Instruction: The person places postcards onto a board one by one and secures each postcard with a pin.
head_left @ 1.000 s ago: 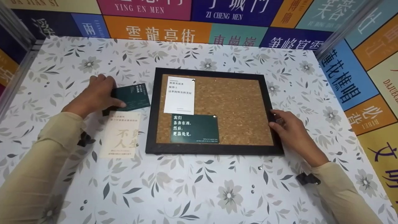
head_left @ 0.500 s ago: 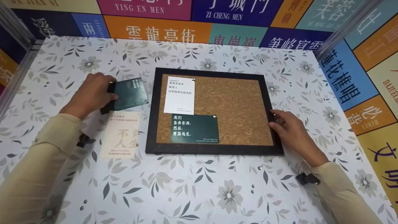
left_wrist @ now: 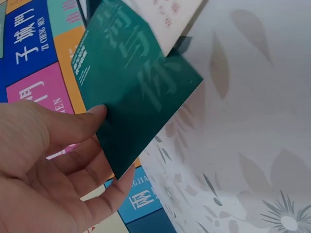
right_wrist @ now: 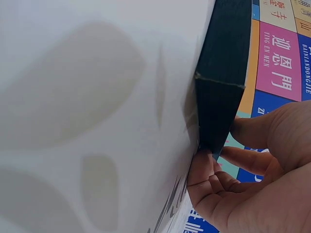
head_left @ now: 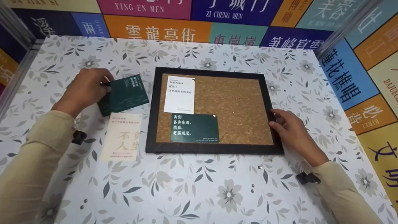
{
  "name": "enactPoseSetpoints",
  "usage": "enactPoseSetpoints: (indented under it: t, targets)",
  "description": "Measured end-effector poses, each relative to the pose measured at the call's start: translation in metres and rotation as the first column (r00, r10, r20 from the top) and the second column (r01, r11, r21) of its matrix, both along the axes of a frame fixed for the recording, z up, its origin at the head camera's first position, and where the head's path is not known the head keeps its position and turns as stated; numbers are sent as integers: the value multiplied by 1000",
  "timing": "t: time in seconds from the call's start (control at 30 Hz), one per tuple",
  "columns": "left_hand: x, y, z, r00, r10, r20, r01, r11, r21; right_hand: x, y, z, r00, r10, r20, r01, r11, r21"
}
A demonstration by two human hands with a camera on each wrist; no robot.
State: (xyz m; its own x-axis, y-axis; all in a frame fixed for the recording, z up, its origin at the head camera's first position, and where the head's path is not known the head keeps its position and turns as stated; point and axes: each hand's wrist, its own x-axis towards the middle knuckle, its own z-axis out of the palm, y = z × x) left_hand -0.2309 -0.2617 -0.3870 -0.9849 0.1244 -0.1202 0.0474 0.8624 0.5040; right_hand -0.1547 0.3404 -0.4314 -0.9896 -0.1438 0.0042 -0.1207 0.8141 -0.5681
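My left hand [head_left: 85,87] pinches a dark green card [head_left: 126,93] by its left edge, to the left of the corkboard. In the left wrist view the thumb lies on the face of this green card [left_wrist: 138,77], with fingers behind it. A cream card [head_left: 121,135] with pale gold characters lies just below, partly overlapped by the green one in the left wrist view. My right hand [head_left: 289,130] grips the right side of the black-framed corkboard [head_left: 239,109], thumb and fingers at the frame's edge. On the cork are a white card [head_left: 179,96] and another green card [head_left: 195,129], each pinned at its upper right corner.
A small shiny pin [head_left: 260,167] lies on the floral tabletop [head_left: 186,193] below the frame's right end. Panels with large printed characters [head_left: 160,31] stand along the table's back and right sides.
My left hand has drawn the green card slightly up and left and tilted it, uncovering the top of the cream card, which shifted slightly downward. The right hand stays on the frame.
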Motion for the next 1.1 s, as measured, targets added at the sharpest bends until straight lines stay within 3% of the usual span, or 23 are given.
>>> enactPoseSetpoints:
  t: [0.27, 0.43, 0.57, 0.67, 0.8, 0.97, 1.1]
  targets:
    - [-2, -4, 5, 999, 37, 25, -38, 997, 63, 1, -1, 0, 1000, 9, -14, -8, 1000, 20]
    - [-3, -6, 5, 995, 102, -13, -99, 987, 123, 1, 0, 0, 1000, 16, -5, -16, 1000, 12]
    - [-2, -7, 3, 984, 173, -50, -159, 965, 207, 2, 0, 1, 1000, 13, 14, -13, 1000, 7]
    - [-1, -6, 2, 971, 233, -51, -210, 938, 277, 2, 0, 1, 1000, 5, 27, -5, 1000, 7]
    - [0, -2, 0, 957, 291, 6, -272, 887, 374, 2, 0, 1, 1000, 2, 27, -2, 1000, 9]
    - [0, 5, -3, 943, 314, 109, -325, 806, 494, 2, 1, 1, 1000, 6, 14, -6, 1000, 9]
    - [2, 11, -5, 936, 300, 182, -350, 755, 555, 1, 1, 1, 1000, 15, -5, -15, 1000, -1]
